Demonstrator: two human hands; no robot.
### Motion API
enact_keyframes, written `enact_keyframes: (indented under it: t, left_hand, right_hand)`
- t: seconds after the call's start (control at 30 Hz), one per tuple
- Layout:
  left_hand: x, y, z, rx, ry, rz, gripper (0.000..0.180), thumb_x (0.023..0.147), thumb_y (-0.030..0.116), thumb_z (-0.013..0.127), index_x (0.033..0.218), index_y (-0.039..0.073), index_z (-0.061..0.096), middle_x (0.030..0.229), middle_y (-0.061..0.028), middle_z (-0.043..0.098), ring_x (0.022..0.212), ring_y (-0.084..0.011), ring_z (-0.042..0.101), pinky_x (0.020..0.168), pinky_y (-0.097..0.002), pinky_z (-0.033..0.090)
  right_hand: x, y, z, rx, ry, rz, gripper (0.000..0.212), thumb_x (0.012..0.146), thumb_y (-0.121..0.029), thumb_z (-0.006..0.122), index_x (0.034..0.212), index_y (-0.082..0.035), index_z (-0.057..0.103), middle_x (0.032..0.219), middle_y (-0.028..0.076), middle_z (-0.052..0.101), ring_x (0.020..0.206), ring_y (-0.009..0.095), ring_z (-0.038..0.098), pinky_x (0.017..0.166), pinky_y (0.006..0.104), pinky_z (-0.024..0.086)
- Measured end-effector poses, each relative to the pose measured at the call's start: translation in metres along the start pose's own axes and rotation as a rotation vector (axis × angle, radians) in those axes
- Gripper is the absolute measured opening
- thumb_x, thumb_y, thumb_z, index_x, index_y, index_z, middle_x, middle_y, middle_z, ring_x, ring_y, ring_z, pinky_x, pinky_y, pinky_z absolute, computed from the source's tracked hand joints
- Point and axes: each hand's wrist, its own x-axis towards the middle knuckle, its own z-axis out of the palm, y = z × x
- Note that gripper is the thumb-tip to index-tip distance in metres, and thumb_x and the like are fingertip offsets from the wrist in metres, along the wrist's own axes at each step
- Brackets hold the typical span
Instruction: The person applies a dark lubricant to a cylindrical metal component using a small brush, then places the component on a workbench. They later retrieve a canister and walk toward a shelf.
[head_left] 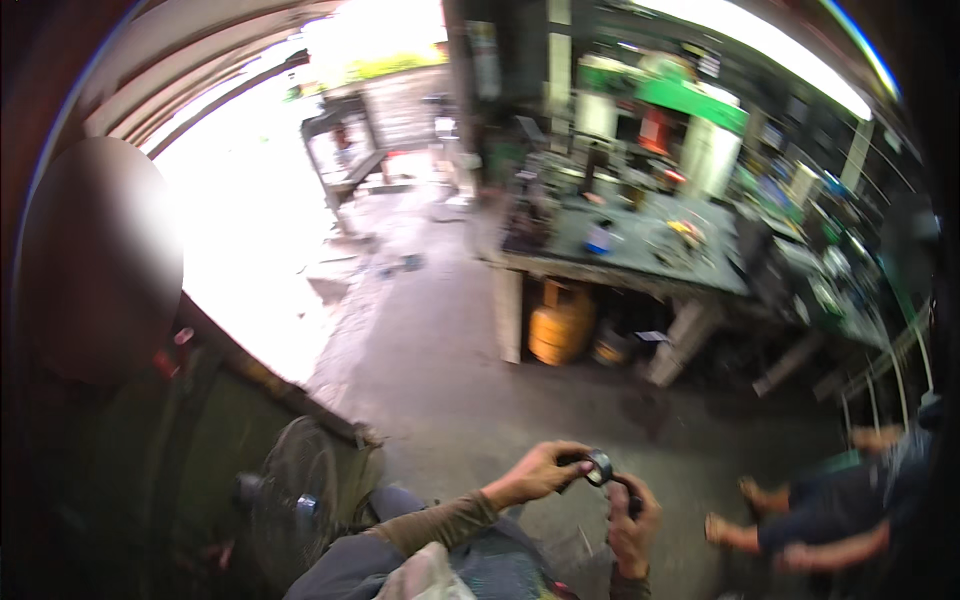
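My left hand (545, 474) is closed, its fingers and thumb pinching the left side of a small black round-rimmed thing (598, 468) with a pale middle. The thing is held up in front of my lap, above the floor. My right hand (634, 520) is curled around a dark part on the thing's right side. Whether that dark part is a strap or a separate piece I cannot tell. Motion blur and small size hide the exact kind of thing. Brown sleeves cover my forearms.
A cluttered workbench (640, 225) stands ahead right, with a yellow-orange gas cylinder (558, 325) beneath it. A fan (295, 490) is close on my left. At the lower right is another person (830, 510) with bare lower legs. Bright daylight enters through the opening at left.
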Motion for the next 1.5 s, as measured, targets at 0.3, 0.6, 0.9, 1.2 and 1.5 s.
enact_keyframes:
  t: [0.3, 0.6, 0.9, 1.2, 1.5]
  left_hand:
    - [0.077, -0.004, -0.079, -0.059, 0.19, -0.082, 0.036, 0.108, 0.032, 0.064, 0.127, 0.002, 0.068, 0.085, 0.003, 0.061, 0.074, -0.006, 0.052, 0.065, -0.0261, 0.046]
    - [0.229, 0.038, -0.078, -0.084, 0.363, -0.075, 0.033, 0.107, 0.035, 0.065, 0.112, 0.002, 0.07, 0.088, 0.0024, 0.064, 0.078, -0.006, 0.056, 0.068, -0.0254, 0.048]
    - [0.324, 0.062, -0.096, -0.399, 0.5, -0.093, 0.025, 0.109, 0.014, 0.059, 0.129, 0.003, 0.067, 0.1, -0.0066, 0.069, 0.08, -0.0151, 0.069, 0.07, -0.0309, 0.06]
    - [0.454, 0.1, -0.165, -0.452, 0.414, -0.071, 0.03, 0.106, 0.025, 0.066, 0.126, 0.002, 0.068, 0.102, -0.0053, 0.07, 0.08, -0.013, 0.069, 0.072, -0.0289, 0.059]
    - [0.534, 0.135, -0.214, -0.089, 0.431, 0.049, 0.029, 0.108, 0.016, 0.063, 0.131, 0.0, 0.068, 0.102, -0.0026, 0.071, 0.082, -0.0091, 0.062, 0.079, -0.0279, 0.054]
  right_hand:
    - [0.196, 0.07, -0.046, -0.282, 0.152, -0.366, 0.05, 0.11, -0.051, 0.051, 0.1, -0.004, 0.066, 0.082, -0.001, 0.056, 0.063, 0.006, 0.049, 0.055, 0.0214, 0.038]
    - [0.447, 0.112, -0.079, 0.375, -0.083, 0.2, 0.036, 0.108, -0.041, 0.062, 0.098, -0.006, 0.063, 0.071, 0.004, 0.063, 0.051, 0.01, 0.056, 0.046, 0.0266, 0.044]
    - [0.655, 0.12, 0.009, 0.873, -0.272, 0.402, 0.019, 0.106, -0.027, 0.066, 0.106, -0.007, 0.065, 0.09, 0.007, 0.069, 0.069, 0.012, 0.058, 0.062, 0.0295, 0.05]
    - [0.761, 0.127, 0.087, 0.833, -0.236, 0.572, 0.021, 0.105, -0.028, 0.068, 0.102, -0.008, 0.063, 0.083, 0.007, 0.067, 0.063, 0.013, 0.058, 0.059, 0.0309, 0.05]
    - [0.798, 0.161, 0.114, 0.796, -0.461, 0.767, 0.037, 0.107, -0.04, 0.063, 0.13, -0.011, 0.064, 0.096, 0.006, 0.067, 0.081, 0.014, 0.061, 0.07, 0.0304, 0.051]
